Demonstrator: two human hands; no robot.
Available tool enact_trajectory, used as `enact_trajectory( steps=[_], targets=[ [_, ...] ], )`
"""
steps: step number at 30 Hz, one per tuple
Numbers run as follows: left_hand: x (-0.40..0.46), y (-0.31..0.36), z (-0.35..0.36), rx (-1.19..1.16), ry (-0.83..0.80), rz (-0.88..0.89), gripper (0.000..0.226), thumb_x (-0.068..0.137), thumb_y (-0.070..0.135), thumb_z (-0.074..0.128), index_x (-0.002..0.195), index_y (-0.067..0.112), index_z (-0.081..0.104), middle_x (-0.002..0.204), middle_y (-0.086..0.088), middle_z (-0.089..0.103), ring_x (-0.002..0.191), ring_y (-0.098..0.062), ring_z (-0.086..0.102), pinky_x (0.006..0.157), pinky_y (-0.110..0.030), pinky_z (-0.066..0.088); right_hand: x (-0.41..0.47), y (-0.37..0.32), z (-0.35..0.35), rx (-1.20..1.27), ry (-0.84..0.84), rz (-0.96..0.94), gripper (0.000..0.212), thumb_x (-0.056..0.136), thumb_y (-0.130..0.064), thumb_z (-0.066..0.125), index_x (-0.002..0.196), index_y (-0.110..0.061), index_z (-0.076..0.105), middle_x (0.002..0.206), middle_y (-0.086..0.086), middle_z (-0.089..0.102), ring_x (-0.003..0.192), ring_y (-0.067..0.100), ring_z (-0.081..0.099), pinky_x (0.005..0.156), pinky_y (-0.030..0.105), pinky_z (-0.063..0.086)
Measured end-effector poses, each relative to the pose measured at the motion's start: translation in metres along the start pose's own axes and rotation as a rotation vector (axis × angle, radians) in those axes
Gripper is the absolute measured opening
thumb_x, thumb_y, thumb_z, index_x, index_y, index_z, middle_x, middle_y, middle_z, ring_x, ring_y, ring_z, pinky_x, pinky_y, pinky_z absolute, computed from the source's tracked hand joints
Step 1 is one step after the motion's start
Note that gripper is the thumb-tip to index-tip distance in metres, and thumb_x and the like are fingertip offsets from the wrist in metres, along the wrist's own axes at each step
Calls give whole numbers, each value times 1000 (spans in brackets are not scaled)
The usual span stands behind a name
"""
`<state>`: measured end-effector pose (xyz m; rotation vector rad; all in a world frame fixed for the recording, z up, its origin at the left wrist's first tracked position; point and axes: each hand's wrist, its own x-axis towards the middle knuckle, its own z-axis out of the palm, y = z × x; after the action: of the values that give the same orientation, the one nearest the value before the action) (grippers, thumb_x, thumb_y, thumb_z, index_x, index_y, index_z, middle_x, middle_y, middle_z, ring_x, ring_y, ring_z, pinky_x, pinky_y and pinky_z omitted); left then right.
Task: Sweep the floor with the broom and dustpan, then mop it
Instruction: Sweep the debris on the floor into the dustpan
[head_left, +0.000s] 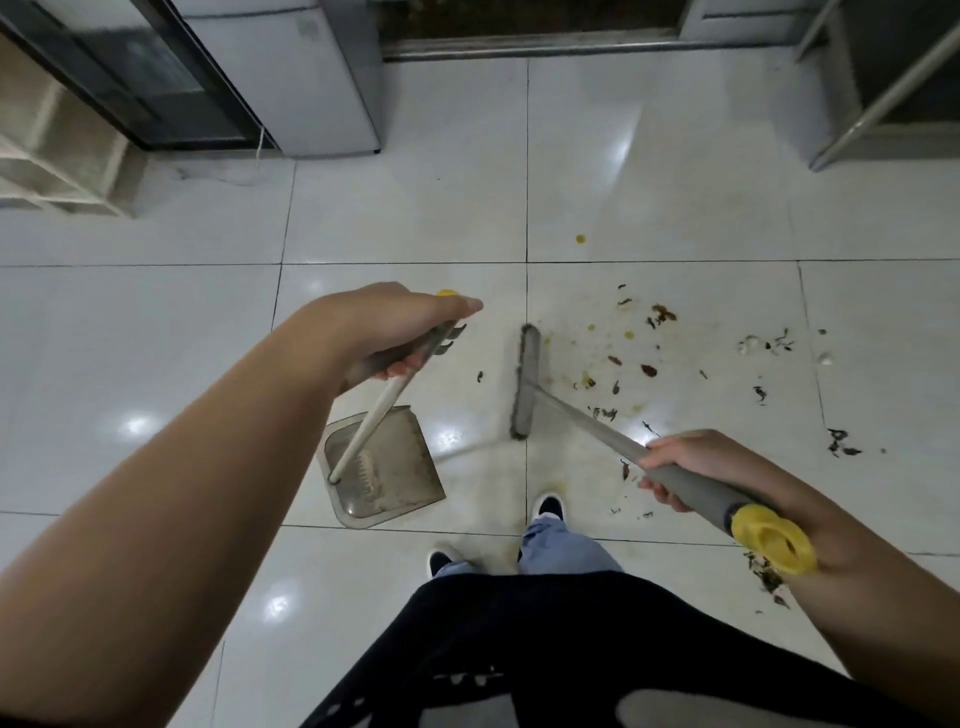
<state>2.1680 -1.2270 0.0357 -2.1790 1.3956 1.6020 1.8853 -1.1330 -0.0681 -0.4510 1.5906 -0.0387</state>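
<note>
Below, the left hand (395, 332) is gripping one dustpan (384, 467) handle, the right hand (685, 467) gripping one broom (527, 384) beside scattered scraps (649, 364).

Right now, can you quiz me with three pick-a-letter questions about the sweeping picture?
1. Where does most of the litter lie?
A. Inside the dustpan
B. On the floor right of the broom head
C. On the shelf

2. What colour is the cap at the end of the broom handle?
A. Yellow
B. Red
C. Blue

3. What is the left hand doing?
A. Hanging free
B. Gripping the dustpan handle
C. Touching the floor

Answers: 1 B, the litter is scattered right of the broom head. 2 A, the cap is yellow. 3 B, the left hand grips the dustpan handle.
</note>
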Motion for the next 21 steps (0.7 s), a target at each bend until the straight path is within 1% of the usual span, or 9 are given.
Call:
enact_trajectory(
  steps=[2,5,7,9,12,14,15,18,21],
  targets=[
    [-1,1,5,7,20,3,53,75,59,59,52,14,47,36,0,42,28,-11,37,30,-13,29,14,-16,14,-17,-86,13,9,90,-5,55,91,4,57,72,17,59,53,19,51,36,17,44],
    [-6,-1,10,36,70,5,56,75,60,58,47,13,46,34,2,41,26,-10,36,30,-10,28,47,-45,47,50,-266,89,12,94,-8,50,86,0,48,70,10,50,54,13,46,33,14,42],
    [-9,-5,9,46,84,-8,57,74,62,57,49,13,46,37,2,42,28,-9,36,30,-11,28,66,-60,68,102,-345,135,15,95,-12,49,86,0,48,69,8,47,47,11,49,32,14,42],
    [-12,-9,6,47,85,-15,56,73,63,57,51,13,46,39,2,42,30,-9,36,30,-12,29,77,-66,80,177,-376,155,16,95,-13,50,89,2,49,71,9,47,34,10,52,31,14,42],
    [-14,-17,2,39,86,-26,57,74,63,57,49,13,45,37,3,41,30,-8,35,30,-11,28,83,-56,72,258,-344,154,12,95,-11,49,93,1,48,69,10,50,30,10,51,31,15,42],
    [-16,-20,1,47,67,-37,57,73,64,57,49,13,46,37,3,42,30,-6,36,30,-11,29,82,-41,47,278,-295,164,14,95,-12,48,86,-1,49,60,10,53,35,10,52,30,14,41],
    [-16,-20,1,44,53,-42,57,72,65,57,50,13,47,38,3,42,30,-7,36,30,-12,29,80,-32,31,312,-275,174,15,96,-13,48,85,-2,49,62,10,54,38,10,52,30,14,42],
    [-14,-14,4,80,35,-32,60,70,69,54,52,12,47,39,2,40,32,-9,35,31,-14,31,67,-4,-16,457,-203,189,17,96,-15,47,94,1,51,80,11,52,39,8,55,33,13,45],
    [-8,-1,13,139,58,11,65,69,73,51,47,12,45,36,2,39,30,-10,34,32,-14,31,52,23,-46,467,-129,198,24,96,-16,46,93,7,52,75,11,51,49,9,52,32,13,44]
  ],
)
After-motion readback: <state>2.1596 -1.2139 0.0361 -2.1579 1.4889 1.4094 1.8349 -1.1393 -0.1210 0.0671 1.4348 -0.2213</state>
